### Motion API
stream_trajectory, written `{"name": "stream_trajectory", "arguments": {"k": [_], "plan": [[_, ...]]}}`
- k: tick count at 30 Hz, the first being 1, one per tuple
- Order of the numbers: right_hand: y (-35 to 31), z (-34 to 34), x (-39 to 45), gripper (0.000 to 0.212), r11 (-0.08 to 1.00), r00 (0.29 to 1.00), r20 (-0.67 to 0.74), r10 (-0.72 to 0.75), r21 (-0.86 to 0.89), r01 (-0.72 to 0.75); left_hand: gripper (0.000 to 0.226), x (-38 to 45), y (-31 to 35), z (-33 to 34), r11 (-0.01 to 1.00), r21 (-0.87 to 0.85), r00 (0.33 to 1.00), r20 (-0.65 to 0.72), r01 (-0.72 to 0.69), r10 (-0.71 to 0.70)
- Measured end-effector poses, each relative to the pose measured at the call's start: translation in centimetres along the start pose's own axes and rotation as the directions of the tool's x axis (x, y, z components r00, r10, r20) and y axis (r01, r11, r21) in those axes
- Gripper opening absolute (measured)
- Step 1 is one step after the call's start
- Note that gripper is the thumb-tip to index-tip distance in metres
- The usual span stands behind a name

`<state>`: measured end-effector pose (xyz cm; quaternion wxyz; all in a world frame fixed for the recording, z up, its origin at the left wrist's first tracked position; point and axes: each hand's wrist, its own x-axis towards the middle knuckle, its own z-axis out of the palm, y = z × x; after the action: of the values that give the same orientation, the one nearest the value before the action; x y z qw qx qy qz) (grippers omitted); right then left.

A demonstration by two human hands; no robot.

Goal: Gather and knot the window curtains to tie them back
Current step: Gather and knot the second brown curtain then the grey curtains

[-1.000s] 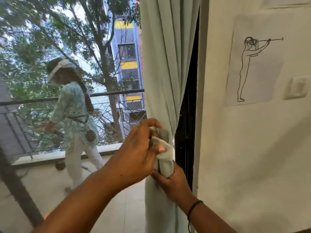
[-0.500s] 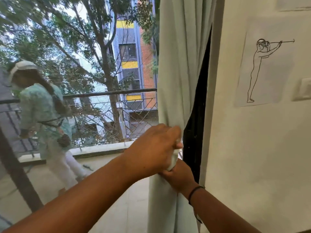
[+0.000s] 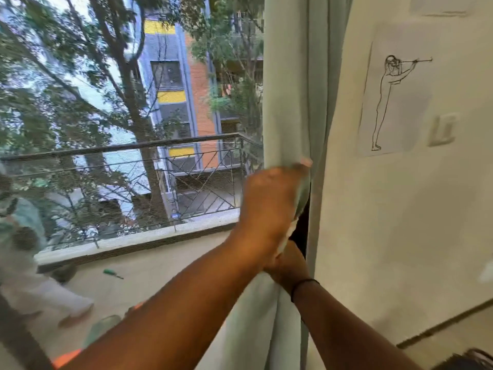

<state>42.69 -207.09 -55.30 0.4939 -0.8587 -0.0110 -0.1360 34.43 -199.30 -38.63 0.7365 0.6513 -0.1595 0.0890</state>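
A pale green curtain [image 3: 290, 89] hangs bunched at the window's right edge, beside the wall. My left hand [image 3: 269, 206] is raised against the gathered cloth at mid height, fingers curled round a fold of it, and is blurred by motion. My right hand [image 3: 286, 264], with a dark band on its wrist, sits just below and partly behind the left one, gripping the curtain from the right side. Its fingers are mostly hidden. Whether a knot lies under my hands I cannot tell.
A cream wall [image 3: 400, 222] with a line drawing of a figure [image 3: 392, 102] and a light switch [image 3: 444, 129] stands right of the curtain. Through the glass is a balcony with a metal railing [image 3: 133, 148]. A person [image 3: 21, 249] walks there at the far left.
My left hand has risen higher up the curtain and the white fold it pinched is now covered. The view has swung left and closer. The person outside has moved further left.
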Motion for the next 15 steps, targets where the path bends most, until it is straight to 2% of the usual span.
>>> {"name": "stream_trajectory", "arguments": {"k": [2,5,10,12,15], "plan": [[-0.3,0.1,0.3,0.078,0.999,0.997,-0.078,0.012,0.034,-0.009,0.061,0.3,0.9,-1.4,0.939,-0.305,0.981,-0.064,0.158,-0.186],[-1.2,-0.2,0.6,0.085,1.000,0.994,-0.109,-0.011,-0.024,0.009,0.054,-0.4,1.9,-3.6,0.841,-0.494,0.955,-0.067,0.219,-0.288],[-3.0,0.2,1.3,0.071,0.992,0.991,-0.134,-0.026,-0.129,0.009,0.030,-2.7,4.2,-6.9,0.872,-0.479,0.973,-0.135,0.100,-0.186],[-3.9,0.6,1.5,0.058,0.983,0.989,-0.144,-0.028,-0.182,0.002,0.030,-3.6,4.9,-8.0,0.903,-0.428,0.982,-0.147,0.045,-0.118],[-5.2,0.8,1.5,0.052,0.974,0.990,-0.141,-0.026,-0.227,-0.007,0.036,-4.6,5.8,-9.3,0.932,-0.363,0.988,-0.149,-0.013,-0.045]]}}
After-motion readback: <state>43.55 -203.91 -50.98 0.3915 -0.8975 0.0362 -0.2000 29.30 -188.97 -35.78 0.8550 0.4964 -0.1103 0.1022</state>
